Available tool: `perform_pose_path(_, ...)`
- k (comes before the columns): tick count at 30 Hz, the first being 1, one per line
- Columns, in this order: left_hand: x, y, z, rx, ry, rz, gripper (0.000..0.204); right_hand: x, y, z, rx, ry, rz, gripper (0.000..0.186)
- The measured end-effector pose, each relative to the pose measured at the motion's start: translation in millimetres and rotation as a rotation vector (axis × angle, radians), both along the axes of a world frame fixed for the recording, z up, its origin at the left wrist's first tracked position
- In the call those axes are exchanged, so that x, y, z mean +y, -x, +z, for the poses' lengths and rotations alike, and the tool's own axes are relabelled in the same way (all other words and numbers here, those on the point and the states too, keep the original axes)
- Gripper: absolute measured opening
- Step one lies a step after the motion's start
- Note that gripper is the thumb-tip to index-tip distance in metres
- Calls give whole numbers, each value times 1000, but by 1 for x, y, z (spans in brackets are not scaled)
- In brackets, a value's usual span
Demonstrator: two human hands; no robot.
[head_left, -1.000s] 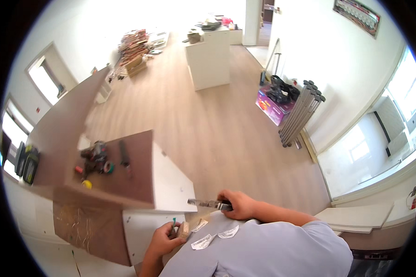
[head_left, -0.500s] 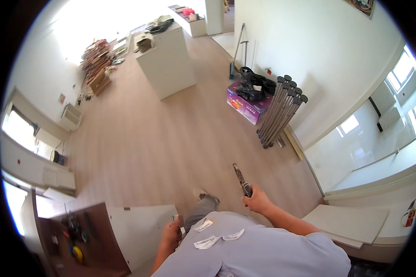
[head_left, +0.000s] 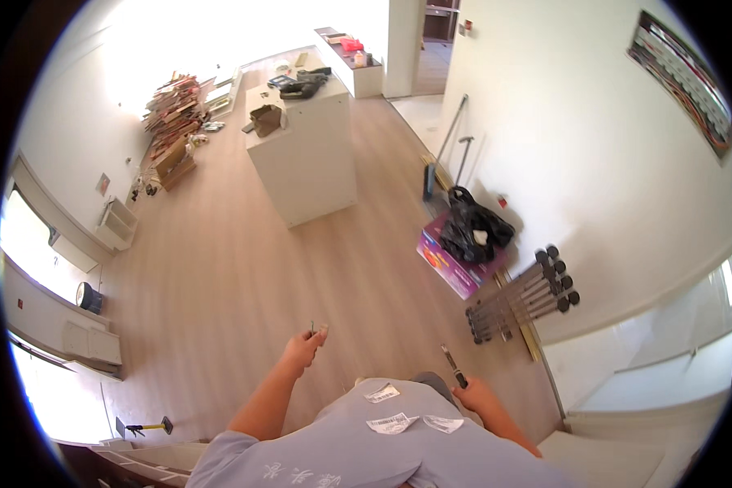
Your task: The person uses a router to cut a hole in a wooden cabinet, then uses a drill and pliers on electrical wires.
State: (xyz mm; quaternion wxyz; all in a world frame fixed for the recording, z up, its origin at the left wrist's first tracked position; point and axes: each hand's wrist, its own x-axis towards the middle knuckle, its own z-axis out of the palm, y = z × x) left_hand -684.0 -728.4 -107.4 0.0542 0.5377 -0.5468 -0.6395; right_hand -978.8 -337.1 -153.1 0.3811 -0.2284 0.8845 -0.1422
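Note:
My right hand [head_left: 473, 394] is closed around the dark handle of a slim hand tool [head_left: 451, 363]. The tool's metal end points forward and a little left over the floor; its exact kind does not show clearly. Out in front to the left, my left hand [head_left: 301, 351] is raised with the fingers pinched together. A small piece with a thin greenish tip sticks up from these fingers, too small to name. The hands are well apart, and neither touches any furniture.
A white cabinet [head_left: 305, 187] stands ahead, with a cardboard box [head_left: 266, 120] and dark bag on top. At right are a purple box [head_left: 455, 272] under a black plastic bag [head_left: 473, 228], and several metal legs [head_left: 520, 301]. Scrap boards [head_left: 171, 106] lie piled far left.
My left hand has risen forward from beside my body. The right hand has shifted slightly right and down, still gripping the tool. The view has advanced; the open brown cabinet has left it.

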Motion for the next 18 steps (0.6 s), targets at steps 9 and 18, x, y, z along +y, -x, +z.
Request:
perform_pose_path(9, -179, 111, -66, -159, -75, -14, 53, -184, 118, -27, -36, 29, -129, 52)
perform_pose_path(18, -254, 9, -162, -707, -157, 138, 80, -530, 335, -49, 427, 529, 222, 45)
